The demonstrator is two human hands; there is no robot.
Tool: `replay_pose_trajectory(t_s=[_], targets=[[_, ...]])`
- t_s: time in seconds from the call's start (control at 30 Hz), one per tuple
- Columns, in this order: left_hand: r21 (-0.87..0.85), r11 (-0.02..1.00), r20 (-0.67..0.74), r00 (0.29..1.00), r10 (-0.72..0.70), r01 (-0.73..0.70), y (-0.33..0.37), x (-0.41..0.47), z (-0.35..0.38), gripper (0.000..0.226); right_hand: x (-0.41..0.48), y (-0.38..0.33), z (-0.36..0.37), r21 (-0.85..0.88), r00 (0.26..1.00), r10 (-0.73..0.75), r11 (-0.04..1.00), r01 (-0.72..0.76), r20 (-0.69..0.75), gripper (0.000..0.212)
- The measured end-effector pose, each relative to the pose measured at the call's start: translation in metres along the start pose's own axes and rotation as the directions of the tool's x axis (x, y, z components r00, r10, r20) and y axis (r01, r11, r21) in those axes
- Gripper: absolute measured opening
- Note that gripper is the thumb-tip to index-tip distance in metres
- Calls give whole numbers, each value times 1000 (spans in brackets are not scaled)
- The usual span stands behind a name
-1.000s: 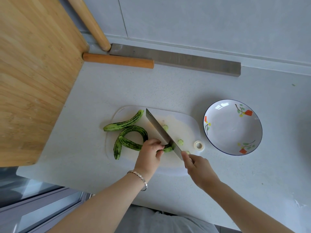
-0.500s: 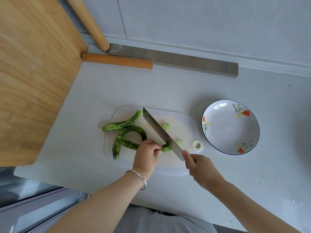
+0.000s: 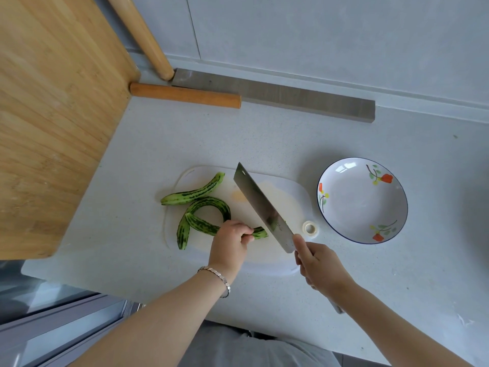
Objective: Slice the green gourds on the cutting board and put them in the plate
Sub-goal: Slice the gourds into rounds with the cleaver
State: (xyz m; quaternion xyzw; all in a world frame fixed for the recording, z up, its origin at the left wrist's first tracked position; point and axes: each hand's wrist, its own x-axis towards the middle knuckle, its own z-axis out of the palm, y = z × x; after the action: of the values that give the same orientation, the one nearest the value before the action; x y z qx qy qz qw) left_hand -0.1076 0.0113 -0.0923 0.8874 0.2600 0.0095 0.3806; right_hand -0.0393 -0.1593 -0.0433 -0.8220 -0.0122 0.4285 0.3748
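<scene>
Three striped green gourd pieces lie on the white cutting board [image 3: 285, 189]. My left hand [image 3: 230, 242] grips the nearest gourd [image 3: 203, 225] close to its right end, fingers curled over it. My right hand [image 3: 318, 263] holds the handle of a cleaver [image 3: 262, 205], whose blade is tilted up and angled across the board just right of the gourd's cut end. A curved gourd [image 3: 211, 203] and a straighter gourd [image 3: 193, 193] lie behind on the board's left side. The floral plate [image 3: 362, 201] stands empty to the right of the board.
A small roll of tape [image 3: 310, 229] sits between board and plate. A large wooden board [image 3: 53, 115] leans at the left. Two wooden rolling pins [image 3: 185, 95] and a grey bar [image 3: 291, 95] lie along the back wall. The counter edge runs near my body.
The cleaver blade has lifted and tilted, now covering the small cut slices seen earlier on the board. My left hand still holds the same gourd.
</scene>
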Motion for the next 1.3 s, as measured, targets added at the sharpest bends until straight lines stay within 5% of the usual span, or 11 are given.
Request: replay_pose_trajectory(t_s=[0.43,0.73,1.3], targets=[[-5,1000,1,1000,-13,13,2,-1,1,11,0,1,18,-176,1000,-30,984,28,-5,52],[-26,998,-23,998,-58,57,3,-1,2,13,-1,5,5,-1,1000,1,1000,-1,-9,54],[-1,1000,-28,1000,13,-13,3,-2,3,7,1,2,27,-138,999,-6,990,2,-32,52]])
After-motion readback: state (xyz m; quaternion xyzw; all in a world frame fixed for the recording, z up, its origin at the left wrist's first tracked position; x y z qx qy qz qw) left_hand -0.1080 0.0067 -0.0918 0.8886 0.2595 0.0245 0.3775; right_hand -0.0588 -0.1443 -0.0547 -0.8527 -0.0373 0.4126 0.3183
